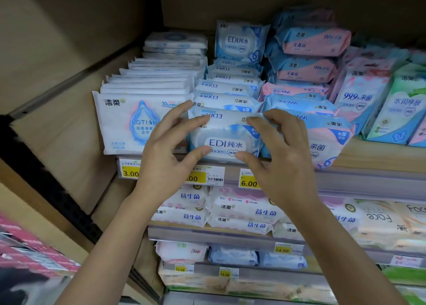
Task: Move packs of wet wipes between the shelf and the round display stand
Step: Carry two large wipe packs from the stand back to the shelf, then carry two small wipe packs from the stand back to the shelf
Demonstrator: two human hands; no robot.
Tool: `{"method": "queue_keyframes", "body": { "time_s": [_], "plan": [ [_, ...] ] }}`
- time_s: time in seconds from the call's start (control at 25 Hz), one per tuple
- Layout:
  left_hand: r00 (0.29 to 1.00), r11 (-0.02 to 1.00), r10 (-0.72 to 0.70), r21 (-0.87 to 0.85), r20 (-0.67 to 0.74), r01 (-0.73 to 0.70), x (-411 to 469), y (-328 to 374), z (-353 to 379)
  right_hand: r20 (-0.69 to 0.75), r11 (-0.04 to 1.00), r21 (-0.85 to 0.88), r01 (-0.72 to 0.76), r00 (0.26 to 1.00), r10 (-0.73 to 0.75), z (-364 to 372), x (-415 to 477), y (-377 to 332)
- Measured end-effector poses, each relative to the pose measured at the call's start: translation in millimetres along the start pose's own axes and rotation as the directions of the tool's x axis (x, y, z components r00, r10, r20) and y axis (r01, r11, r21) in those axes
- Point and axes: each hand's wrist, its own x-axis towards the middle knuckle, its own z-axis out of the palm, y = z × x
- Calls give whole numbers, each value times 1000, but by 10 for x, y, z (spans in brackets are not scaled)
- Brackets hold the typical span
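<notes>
A blue-and-white EDI wet wipes pack (227,141) stands at the front of its row on the top shelf (373,157). My left hand (170,152) pinches its left end, thumb below and fingers on top. At the pack's right end my right hand (280,157) grips the same way. Behind it runs a row of more EDI packs (228,90), with one upright at the back (239,40). The round display stand is not in view.
White LOTION tissue packs (129,122) fill the row to the left, pink-and-blue wipes packs (309,101) the row to the right. Yellow price tags (130,172) line the shelf edge. Lower shelves (207,234) hold more packs. A brown side panel (53,111) bounds the left.
</notes>
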Motion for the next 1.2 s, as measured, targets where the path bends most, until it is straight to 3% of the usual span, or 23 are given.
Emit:
{"method": "queue_keyframes", "body": {
  "time_s": [0.2,0.6,0.68,0.76,0.88,1.0,1.12,1.2],
  "plan": [
    [999,999,-23,25,-37,24,-41,67,3,3,1000,24,-1,1000,1,-37,-21,6],
    [988,996,-80,-45,-136,74,-187,254,-121,-128,977,212,-11,991,39,-162,-129,-88],
    [981,989,-141,-65,-136,133,-340,284,-193,-55,952,305,-18,998,36,-149,-253,-154],
    [981,985,-167,13,-103,169,-559,296,-276,170,923,383,-29,985,-39,-83,-414,-189],
    [976,935,-213,284,-36,214,-1065,275,-400,555,903,430,-7,791,-258,170,-717,-226],
    [922,773,-381,524,-67,358,-1819,330,-464,694,850,525,53,552,-463,482,-1100,-315],
    [767,487,-611,672,-195,558,-2839,584,-390,745,790,595,146,269,-611,751,-1595,-505],
    [570,293,-760,619,-311,729,-3544,912,-283,716,701,672,239,33,-698,821,-1993,-753]
  ]
}}
